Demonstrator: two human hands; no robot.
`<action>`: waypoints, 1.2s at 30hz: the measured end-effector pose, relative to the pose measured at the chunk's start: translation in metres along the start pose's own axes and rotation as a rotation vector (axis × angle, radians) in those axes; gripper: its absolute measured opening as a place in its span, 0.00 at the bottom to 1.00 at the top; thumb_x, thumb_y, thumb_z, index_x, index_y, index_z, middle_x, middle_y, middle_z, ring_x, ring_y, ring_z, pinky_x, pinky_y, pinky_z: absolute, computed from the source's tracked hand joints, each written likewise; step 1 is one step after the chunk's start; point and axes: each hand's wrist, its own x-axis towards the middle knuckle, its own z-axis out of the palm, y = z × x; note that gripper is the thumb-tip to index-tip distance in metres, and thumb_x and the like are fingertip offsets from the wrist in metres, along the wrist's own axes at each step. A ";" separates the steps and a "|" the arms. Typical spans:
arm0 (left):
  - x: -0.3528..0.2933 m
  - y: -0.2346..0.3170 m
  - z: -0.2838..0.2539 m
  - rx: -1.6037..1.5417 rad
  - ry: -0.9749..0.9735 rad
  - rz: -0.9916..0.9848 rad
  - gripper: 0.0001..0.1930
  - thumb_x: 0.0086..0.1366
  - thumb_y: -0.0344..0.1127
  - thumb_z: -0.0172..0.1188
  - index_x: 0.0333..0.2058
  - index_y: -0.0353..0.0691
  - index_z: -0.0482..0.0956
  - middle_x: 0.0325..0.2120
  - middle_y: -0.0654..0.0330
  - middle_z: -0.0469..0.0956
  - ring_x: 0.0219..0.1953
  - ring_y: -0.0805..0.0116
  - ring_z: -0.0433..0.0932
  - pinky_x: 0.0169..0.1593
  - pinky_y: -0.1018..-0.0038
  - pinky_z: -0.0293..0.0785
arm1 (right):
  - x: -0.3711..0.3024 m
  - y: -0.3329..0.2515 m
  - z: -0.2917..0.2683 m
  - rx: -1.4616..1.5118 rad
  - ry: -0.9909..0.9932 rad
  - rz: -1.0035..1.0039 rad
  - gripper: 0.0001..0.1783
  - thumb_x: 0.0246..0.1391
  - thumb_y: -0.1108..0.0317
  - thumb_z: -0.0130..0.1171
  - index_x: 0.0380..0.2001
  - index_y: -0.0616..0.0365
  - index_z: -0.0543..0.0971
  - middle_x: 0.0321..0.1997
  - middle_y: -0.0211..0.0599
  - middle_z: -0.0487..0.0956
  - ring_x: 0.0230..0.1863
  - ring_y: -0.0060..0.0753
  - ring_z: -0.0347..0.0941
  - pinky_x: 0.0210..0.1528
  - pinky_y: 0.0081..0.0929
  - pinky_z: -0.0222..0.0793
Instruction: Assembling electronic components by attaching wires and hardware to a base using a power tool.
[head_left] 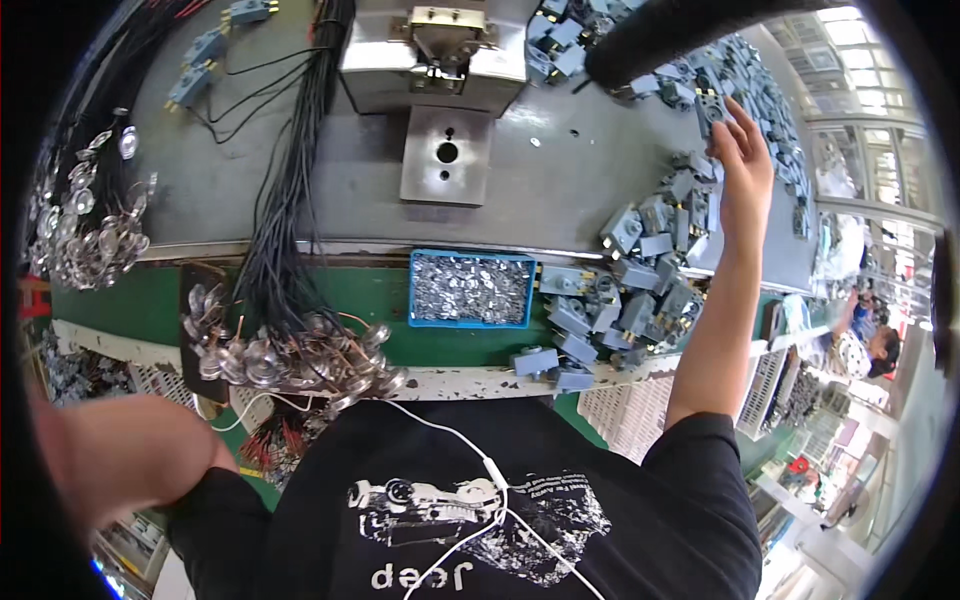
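My right hand (742, 145) is stretched out to the far right, its thumb and fingers pinching a small grey plastic block with brass-coloured terminals (709, 108). It is held above a large pile of similar grey blocks (752, 88). On the left, my forearm (135, 450) runs blurred to the dark rim of the picture, where the left hand is cut off from sight. Ahead of me is a metal press fixture (440, 60), with a steel plate (425, 180) with holes in front of it.
A blue tray (413, 290) of small metal parts sits at the near edge. Grey blocks (575, 315) are heaped to its right. Black cables (285, 180) run down to round metal ends (265, 360). A dark cylinder (690, 40) juts in from the top right.
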 end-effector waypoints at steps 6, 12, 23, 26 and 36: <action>0.010 -0.033 0.035 0.260 -0.495 -0.018 0.12 0.53 0.27 0.69 0.38 0.45 0.87 0.42 0.64 0.84 0.48 0.60 0.78 0.55 0.63 0.71 | -0.091 -0.050 0.048 0.773 -0.402 0.293 0.33 0.67 0.66 0.53 0.73 0.60 0.60 0.61 0.54 0.73 0.44 0.43 0.80 0.48 0.39 0.80; 0.022 -0.043 0.020 0.200 -0.561 0.144 0.09 0.55 0.34 0.70 0.36 0.44 0.84 0.38 0.65 0.82 0.42 0.59 0.79 0.48 0.63 0.73 | -0.109 -0.101 0.097 0.718 -0.684 0.246 0.26 0.70 0.72 0.53 0.69 0.59 0.64 0.60 0.47 0.72 0.50 0.39 0.82 0.54 0.39 0.80; 0.033 -0.042 0.039 0.195 -0.485 0.173 0.07 0.59 0.33 0.67 0.37 0.45 0.82 0.34 0.64 0.80 0.39 0.59 0.80 0.44 0.63 0.74 | -0.034 -0.146 0.114 -0.102 -1.004 -0.465 0.13 0.63 0.75 0.58 0.51 0.59 0.81 0.50 0.39 0.82 0.47 0.37 0.81 0.48 0.34 0.75; 0.028 -0.042 0.040 0.188 -0.523 0.154 0.07 0.60 0.34 0.67 0.38 0.45 0.83 0.35 0.64 0.80 0.40 0.59 0.80 0.45 0.63 0.74 | -0.031 -0.140 0.135 -0.320 -1.002 -0.521 0.14 0.61 0.74 0.59 0.49 0.57 0.81 0.48 0.44 0.82 0.47 0.49 0.80 0.50 0.38 0.75; 0.008 -0.050 0.019 -0.049 -0.461 0.011 0.07 0.57 0.29 0.68 0.36 0.42 0.84 0.40 0.63 0.83 0.42 0.59 0.82 0.45 0.64 0.75 | -0.072 -0.125 0.146 -0.335 -0.653 -0.413 0.24 0.52 0.63 0.73 0.52 0.53 0.80 0.51 0.42 0.81 0.45 0.50 0.81 0.48 0.39 0.79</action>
